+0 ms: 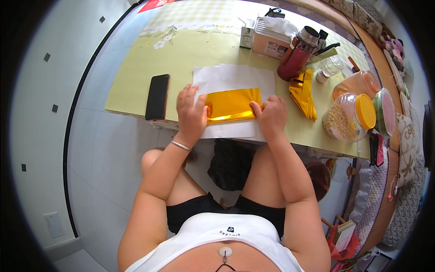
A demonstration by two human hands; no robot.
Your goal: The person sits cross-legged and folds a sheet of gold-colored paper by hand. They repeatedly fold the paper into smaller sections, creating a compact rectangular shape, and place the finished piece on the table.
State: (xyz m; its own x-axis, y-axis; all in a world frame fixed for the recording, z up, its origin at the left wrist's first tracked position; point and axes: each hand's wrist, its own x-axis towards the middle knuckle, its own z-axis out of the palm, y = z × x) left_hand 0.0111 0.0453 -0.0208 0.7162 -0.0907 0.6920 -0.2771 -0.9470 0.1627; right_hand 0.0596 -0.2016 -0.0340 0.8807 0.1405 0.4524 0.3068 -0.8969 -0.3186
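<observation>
A strip of shiny gold foil paper (232,103) lies across white sheets of paper (217,75) near the table's front edge. My left hand (190,111) is at the strip's left end, its thumb on the foil and its fingers stretched beyond. At the right end, my right hand (272,115) pinches the foil between thumb and curled fingers. A folded gold foil piece (302,95) rests on the table to the right of my right hand. Left of my left hand lies a dark phone (158,97).
Behind the folded foil stands a dark red thermos (292,59), beside a tissue box (271,41) and a small carton (246,37). Jars stand at the right, one with a yellow lid (365,111). The pale green tablecloth (131,81) covers the table.
</observation>
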